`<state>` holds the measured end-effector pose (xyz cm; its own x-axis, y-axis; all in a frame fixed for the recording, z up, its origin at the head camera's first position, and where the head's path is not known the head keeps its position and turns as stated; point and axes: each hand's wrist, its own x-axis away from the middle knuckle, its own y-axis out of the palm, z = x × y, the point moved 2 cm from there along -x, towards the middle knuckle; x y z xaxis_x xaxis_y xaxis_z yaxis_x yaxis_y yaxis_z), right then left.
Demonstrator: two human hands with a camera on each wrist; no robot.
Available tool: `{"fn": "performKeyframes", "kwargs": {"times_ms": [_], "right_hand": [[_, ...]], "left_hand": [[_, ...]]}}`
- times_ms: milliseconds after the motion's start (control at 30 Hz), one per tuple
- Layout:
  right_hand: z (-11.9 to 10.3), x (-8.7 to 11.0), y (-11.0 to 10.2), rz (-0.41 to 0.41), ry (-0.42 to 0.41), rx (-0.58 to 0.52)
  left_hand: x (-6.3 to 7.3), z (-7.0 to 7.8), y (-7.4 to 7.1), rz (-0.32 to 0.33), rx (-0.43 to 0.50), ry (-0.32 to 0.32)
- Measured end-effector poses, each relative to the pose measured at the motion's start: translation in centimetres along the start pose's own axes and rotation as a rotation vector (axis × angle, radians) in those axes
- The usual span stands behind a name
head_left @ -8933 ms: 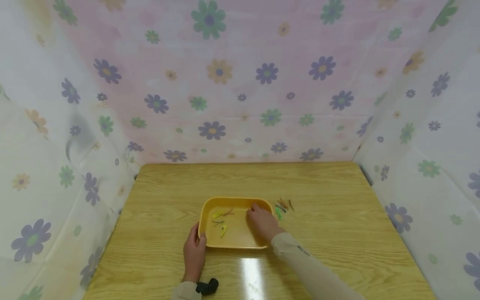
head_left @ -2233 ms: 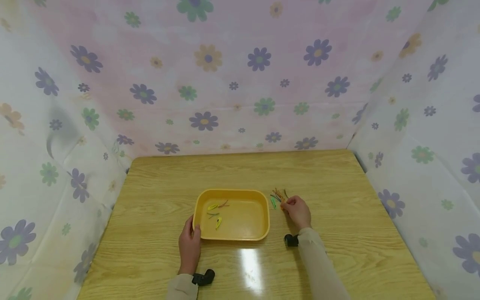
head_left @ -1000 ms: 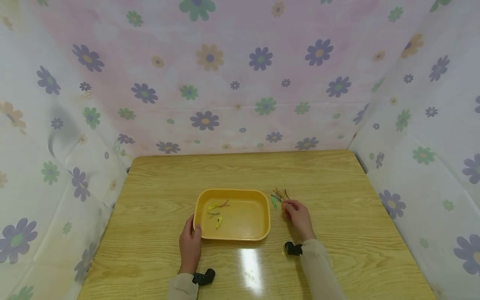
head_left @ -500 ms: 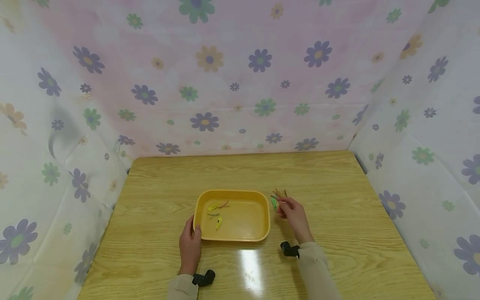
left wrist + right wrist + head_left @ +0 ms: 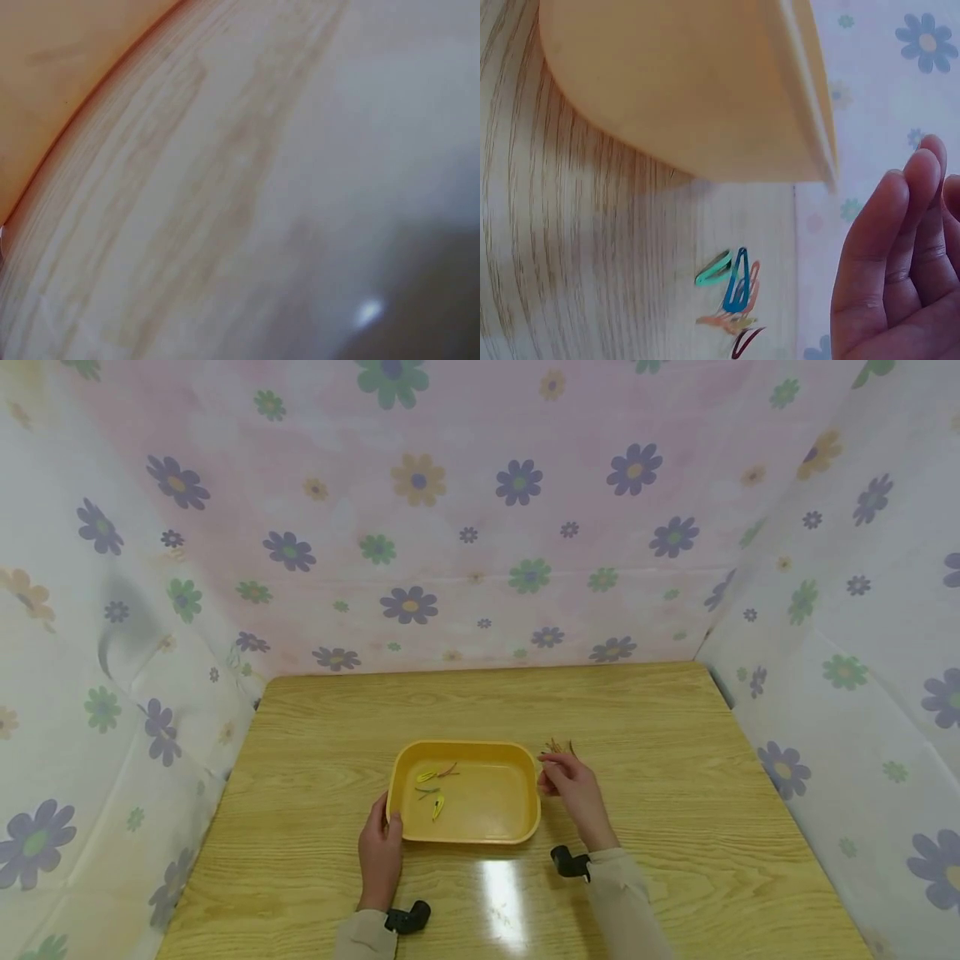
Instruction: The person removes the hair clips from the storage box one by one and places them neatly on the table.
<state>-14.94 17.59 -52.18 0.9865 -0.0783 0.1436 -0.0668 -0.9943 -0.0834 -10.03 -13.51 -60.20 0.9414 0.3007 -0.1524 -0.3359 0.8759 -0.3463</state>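
My left hand (image 5: 381,850) grips the left side of a yellow tray (image 5: 465,744), thumb at the rim and fingers outside. Two yellow snap hair clips (image 5: 438,808), a pinkish clip (image 5: 447,770) and a greenish one (image 5: 427,791) lie in the tray's left half. Beside the tray's right rim hovers my right hand (image 5: 576,793). Its fingers look loosely bent in the right wrist view, and I see nothing in them; the thumb is mostly hidden. Below it on the table lies a small pile of clips: green (image 5: 702,280), blue (image 5: 735,306), orange (image 5: 720,321) and dark red ones.
The wooden table (image 5: 330,718) backs onto a flowered cloth (image 5: 480,527) that also hangs on both sides. Black devices (image 5: 408,917) sit on both wrists. The left wrist view shows mainly blurred tabletop and a corner of the tray.
At first my right hand was inside the tray; then it was at the clip pile on the right. In the last second it has moved left to the tray's right rim. The left hand stays put.
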Motion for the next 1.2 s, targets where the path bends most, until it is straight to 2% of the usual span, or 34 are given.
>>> {"fn": "performKeyframes", "kwargs": {"times_ms": [433, 633, 867, 1067, 1200], "right_hand": [[-0.4, 1.1, 2.9, -0.145, -0.020, 0.024], [-2.3, 2.3, 4.4, -0.224, -0.034, 0.068], [-3.8, 3.2, 5.8, -0.264, -0.084, 0.173], [-3.5, 3.1, 7.0, -0.328, -0.086, 0.176], [-1.9, 2.5, 7.8, -0.351, -0.066, 0.171]], "left_hand": [[0.0, 0.1, 0.0, -0.008, 0.008, 0.004], [0.0, 0.3, -0.1, -0.001, 0.010, 0.006], [0.0, 0.4, -0.2, 0.003, 0.001, 0.004], [0.0, 0.2, -0.1, -0.001, -0.002, 0.008], [-0.1, -0.1, -0.1, -0.003, -0.003, 0.014]]}}
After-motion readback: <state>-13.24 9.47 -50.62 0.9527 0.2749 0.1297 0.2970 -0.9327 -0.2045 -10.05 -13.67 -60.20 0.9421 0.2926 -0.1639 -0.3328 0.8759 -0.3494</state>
